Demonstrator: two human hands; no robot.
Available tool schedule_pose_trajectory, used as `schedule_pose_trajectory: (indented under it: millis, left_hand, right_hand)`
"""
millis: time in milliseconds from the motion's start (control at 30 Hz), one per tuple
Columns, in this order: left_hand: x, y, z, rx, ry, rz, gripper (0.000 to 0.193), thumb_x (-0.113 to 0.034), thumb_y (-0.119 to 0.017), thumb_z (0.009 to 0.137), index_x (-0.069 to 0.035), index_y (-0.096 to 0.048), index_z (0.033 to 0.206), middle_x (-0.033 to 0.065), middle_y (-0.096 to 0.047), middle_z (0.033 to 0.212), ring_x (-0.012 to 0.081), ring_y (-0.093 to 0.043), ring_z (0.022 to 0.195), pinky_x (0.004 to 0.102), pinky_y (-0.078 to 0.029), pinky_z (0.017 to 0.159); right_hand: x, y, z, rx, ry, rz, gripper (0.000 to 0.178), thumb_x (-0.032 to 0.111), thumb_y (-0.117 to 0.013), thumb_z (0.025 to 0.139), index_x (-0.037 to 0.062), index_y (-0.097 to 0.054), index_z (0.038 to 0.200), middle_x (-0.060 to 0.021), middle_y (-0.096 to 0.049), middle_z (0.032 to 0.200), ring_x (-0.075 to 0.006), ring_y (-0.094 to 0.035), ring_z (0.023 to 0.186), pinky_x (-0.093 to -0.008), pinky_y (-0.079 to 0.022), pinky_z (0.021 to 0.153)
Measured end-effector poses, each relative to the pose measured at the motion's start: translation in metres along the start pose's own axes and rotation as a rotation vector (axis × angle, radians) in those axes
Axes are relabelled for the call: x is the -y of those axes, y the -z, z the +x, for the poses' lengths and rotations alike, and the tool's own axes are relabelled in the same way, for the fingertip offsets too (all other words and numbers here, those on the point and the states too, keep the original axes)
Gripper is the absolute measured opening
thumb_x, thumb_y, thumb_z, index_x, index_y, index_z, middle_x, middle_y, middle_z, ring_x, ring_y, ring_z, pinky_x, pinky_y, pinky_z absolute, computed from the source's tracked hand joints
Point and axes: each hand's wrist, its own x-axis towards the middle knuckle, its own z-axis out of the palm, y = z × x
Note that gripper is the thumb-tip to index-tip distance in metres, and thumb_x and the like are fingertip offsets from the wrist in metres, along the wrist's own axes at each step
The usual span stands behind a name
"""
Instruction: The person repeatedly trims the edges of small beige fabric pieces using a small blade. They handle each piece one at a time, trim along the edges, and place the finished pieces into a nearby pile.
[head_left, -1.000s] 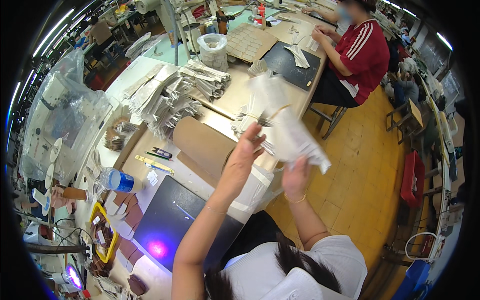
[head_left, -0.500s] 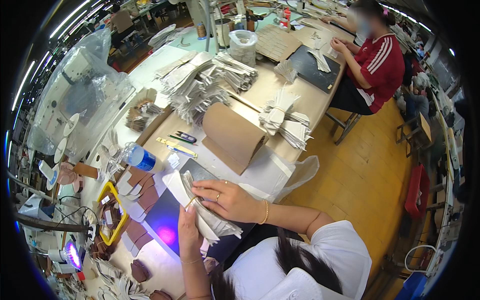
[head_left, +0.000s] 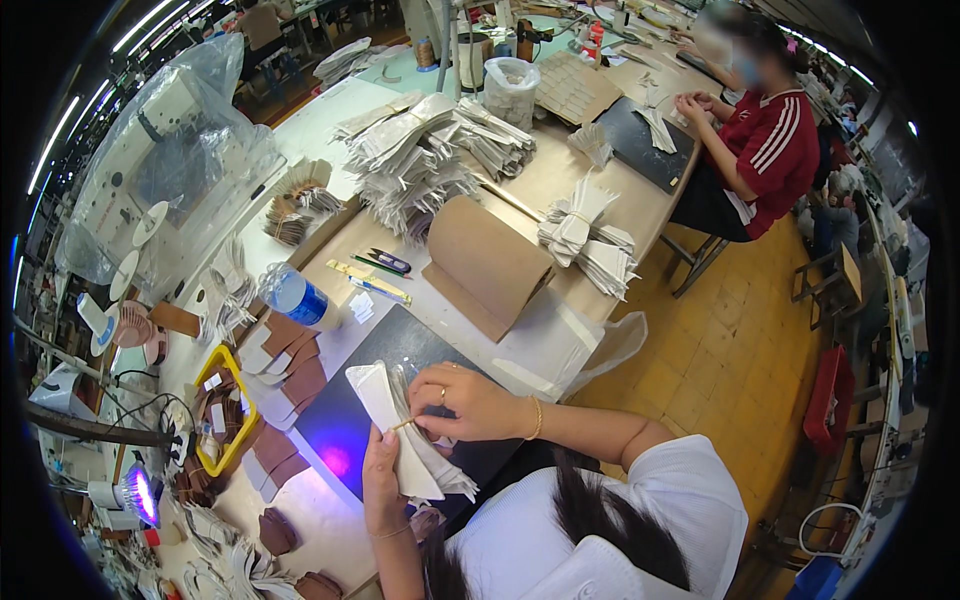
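Observation:
A bundle of thin white cut pieces (head_left: 418, 472) is tilted over a dark work mat (head_left: 352, 400), with a narrow tan band (head_left: 402, 427) round its middle. My left hand (head_left: 382, 468) is closed on the bundle's near left side, its thumb close to the band. From the right, my right hand (head_left: 478, 402) reaches over the bundle with bent fingers pinched at the band. The pieces' far ends fan out past my hands; part of the band is hidden by my right fingers.
Beyond the mat lie a curled brown sheet (head_left: 488, 262), thread snips (head_left: 390, 261) and a blue-labelled plastic cup (head_left: 300, 297). Left are a yellow basket (head_left: 250, 412) and a lit purple lamp (head_left: 142, 495). White pieces pile up (head_left: 410, 165) behind. A co-worker in red (head_left: 775, 150) sits far right.
My right fingers have gone from lying stretched along the bundle to pinching at the band. The bundle has turned slightly toward upright, and the whole view has shifted a little.

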Motion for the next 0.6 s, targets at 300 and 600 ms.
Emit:
schedule_pose_trajectory:
  millis: [300,600]
  left_hand:
    - [0.0,0.047,-0.012,-0.055,0.117,-0.124,0.056,-0.045,-0.054,0.103,0.006,-0.053,0.125,0.0227,-0.069,0.089,0.0309,-0.072,0.066,0.0386,-0.062,0.059]
    - [-0.035,0.061,-0.031,0.598,0.416,0.525,0.081,-0.024,-0.081,0.088,0.003,-0.041,0.153,0.0111,-0.068,0.116,0.0138,-0.059,0.111,0.0293,-0.046,0.098]
  right_hand:
    - [-0.007,0.011,-0.002,0.012,-0.355,0.907,0.014,0.02,-0.058,0.106,0.0075,-0.053,0.105,0.0015,-0.056,0.082,-0.0105,-0.058,0.075,-0.0294,-0.05,0.08]
    - [-0.043,0.051,0.04,-0.631,-0.491,1.105,0.013,0.021,-0.057,0.106,0.0101,-0.05,0.108,0.0046,-0.042,0.068,-0.0043,-0.034,0.05,-0.0195,-0.029,0.046]
